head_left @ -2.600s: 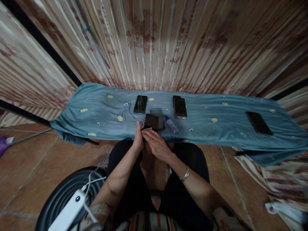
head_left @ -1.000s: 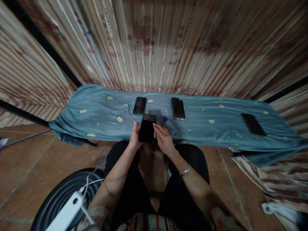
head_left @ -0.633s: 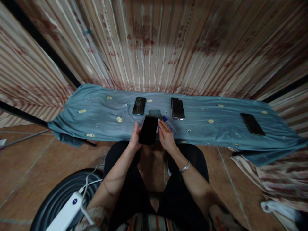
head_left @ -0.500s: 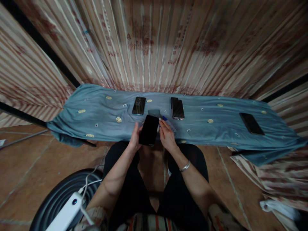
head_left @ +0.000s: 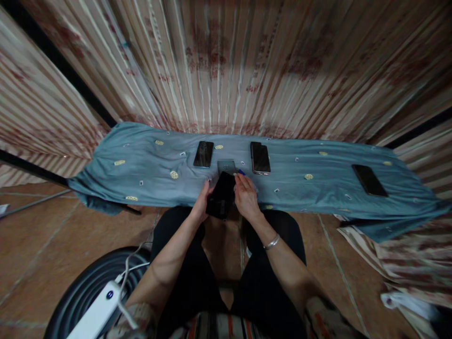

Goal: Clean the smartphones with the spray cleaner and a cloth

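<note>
A black smartphone (head_left: 221, 195) lies tilted in my left hand (head_left: 202, 202), dark glossy face up, over the front edge of the cloth-covered table. My left thumb runs along its left side. At its upper right edge my right hand (head_left: 246, 195) is closed in a pinch; what the fingertips hold is too small to make out. Just beyond the phone is a flat, see-through dark square (head_left: 226, 165). A blue piece (head_left: 241, 172) with clear plastic shows partly from behind my right hand.
On the blue cloth (head_left: 158, 174) lie a phone (head_left: 204, 154) at centre left, two overlapping phones (head_left: 261, 158) right of centre and one more phone (head_left: 369, 180) far right. A striped curtain (head_left: 226, 70) hangs behind. A white power strip (head_left: 95, 308) with cables sits at lower left.
The phone in my left hand has shifted slightly right and toward me, and is tilted more. A small white piece seen at my right fingertips is now mostly hidden.
</note>
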Demonstrator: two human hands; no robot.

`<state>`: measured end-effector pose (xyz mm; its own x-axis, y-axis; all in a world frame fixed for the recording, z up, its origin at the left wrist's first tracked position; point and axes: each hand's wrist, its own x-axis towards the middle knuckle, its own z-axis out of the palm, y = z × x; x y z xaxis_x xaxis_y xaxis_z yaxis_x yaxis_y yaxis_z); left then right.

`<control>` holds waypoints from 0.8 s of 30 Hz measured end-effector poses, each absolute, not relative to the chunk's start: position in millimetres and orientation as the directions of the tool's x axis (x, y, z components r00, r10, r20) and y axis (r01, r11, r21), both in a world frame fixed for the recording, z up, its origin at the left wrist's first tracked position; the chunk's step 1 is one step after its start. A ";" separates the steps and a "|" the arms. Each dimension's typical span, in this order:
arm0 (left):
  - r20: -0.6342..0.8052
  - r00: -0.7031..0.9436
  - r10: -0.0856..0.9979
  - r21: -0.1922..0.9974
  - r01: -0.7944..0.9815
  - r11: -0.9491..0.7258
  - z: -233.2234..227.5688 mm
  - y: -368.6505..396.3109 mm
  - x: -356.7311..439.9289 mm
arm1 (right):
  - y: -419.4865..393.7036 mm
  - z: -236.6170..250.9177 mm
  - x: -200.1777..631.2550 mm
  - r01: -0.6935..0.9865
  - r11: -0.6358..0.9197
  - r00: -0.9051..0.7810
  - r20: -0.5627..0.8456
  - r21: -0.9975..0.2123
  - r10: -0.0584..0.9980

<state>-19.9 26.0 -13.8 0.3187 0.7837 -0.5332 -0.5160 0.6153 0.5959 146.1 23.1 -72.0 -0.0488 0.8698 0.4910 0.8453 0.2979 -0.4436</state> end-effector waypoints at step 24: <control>-0.477 0.452 0.754 0.599 -0.461 0.655 -45.5 24.5 -17.3 | 22.3 -67.6 133.9 0.814 0.413 -0.181 0.499 -0.408 0.848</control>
